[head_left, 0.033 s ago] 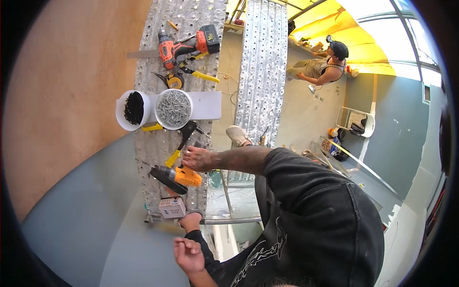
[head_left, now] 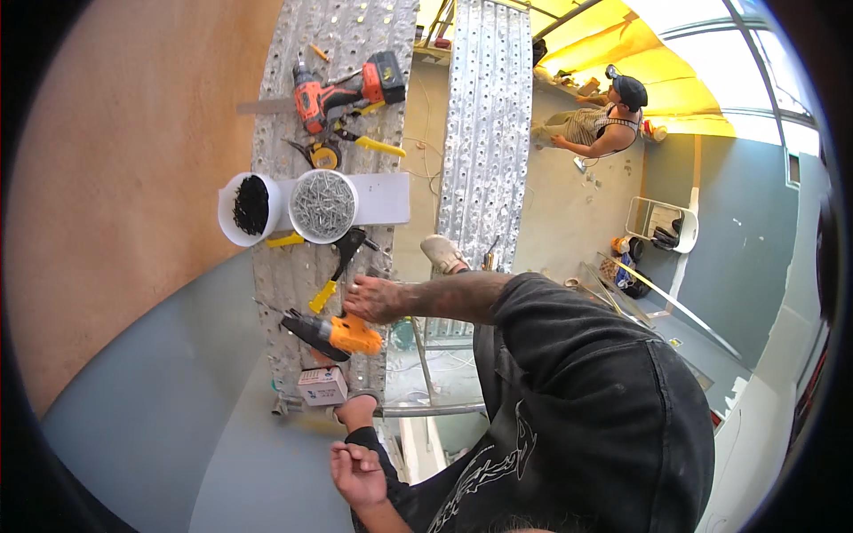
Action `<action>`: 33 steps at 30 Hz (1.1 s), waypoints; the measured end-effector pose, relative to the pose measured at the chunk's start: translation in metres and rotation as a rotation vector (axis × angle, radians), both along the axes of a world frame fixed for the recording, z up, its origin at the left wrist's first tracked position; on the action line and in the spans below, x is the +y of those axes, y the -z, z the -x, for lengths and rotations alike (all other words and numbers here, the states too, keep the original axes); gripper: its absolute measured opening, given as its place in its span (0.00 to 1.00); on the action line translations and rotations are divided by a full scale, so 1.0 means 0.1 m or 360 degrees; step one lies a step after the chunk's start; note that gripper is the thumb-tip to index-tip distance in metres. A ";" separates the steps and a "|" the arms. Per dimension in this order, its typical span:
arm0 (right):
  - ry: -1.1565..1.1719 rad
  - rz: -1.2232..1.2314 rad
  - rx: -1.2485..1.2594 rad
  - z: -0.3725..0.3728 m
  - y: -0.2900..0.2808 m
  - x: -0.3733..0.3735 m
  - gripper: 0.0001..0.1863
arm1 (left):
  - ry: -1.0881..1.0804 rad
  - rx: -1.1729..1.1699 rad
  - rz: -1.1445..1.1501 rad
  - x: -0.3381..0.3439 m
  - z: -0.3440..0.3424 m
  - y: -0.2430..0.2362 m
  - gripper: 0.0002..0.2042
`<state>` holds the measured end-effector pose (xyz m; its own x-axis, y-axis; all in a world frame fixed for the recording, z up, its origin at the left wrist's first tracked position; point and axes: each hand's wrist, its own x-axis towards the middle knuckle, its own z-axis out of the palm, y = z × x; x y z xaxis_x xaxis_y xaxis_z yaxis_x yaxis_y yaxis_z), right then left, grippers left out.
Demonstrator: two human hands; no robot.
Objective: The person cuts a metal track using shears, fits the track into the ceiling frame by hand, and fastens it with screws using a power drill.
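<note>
My right hand point(head_left: 378, 299) reaches in from the right over a perforated metal plank. Its fingers are curled at the upper edge of an orange and black cordless drill point(head_left: 355, 336), whose thin bit points left. How far the fingers wrap round it is partly hidden. Lower down, my left hand point(head_left: 360, 471) is raised off the plank with its fingers bent in; I cannot make out what is in them. A small white box point(head_left: 322, 386) sits between the drill and a foot. Just above the drill lies a black hand tool point(head_left: 346, 253) with yellow grips.
A white bucket point(head_left: 323, 206) holds silver fasteners, another point(head_left: 242, 210) black screws. Beyond them lie a red-orange drill point(head_left: 311, 98), a tape measure point(head_left: 325, 156) and yellow-handled pliers point(head_left: 378, 142). A second plank point(head_left: 484, 124) runs alongside, past a gap. Another person point(head_left: 600, 120) works far right.
The orange drill and my right hand have shifted together slightly to the right and downward. My left hand keeps its curled pose. The view has shifted a little.
</note>
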<state>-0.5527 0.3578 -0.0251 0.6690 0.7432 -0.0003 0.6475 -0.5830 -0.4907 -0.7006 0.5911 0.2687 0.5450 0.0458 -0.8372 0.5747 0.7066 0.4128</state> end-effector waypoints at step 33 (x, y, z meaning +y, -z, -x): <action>0.0167 -0.1021 0.1957 1.55 -3.03 -1.09 0.29 | -0.0792 0.0145 0.0012 -0.35 0.63 0.10 0.12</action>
<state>-0.7080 0.2485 0.2783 0.5403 0.7844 -0.3047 -0.4225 -0.0603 -0.9044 -0.7636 0.5556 0.2584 0.3833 0.2752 -0.8817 0.2011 0.9068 0.3705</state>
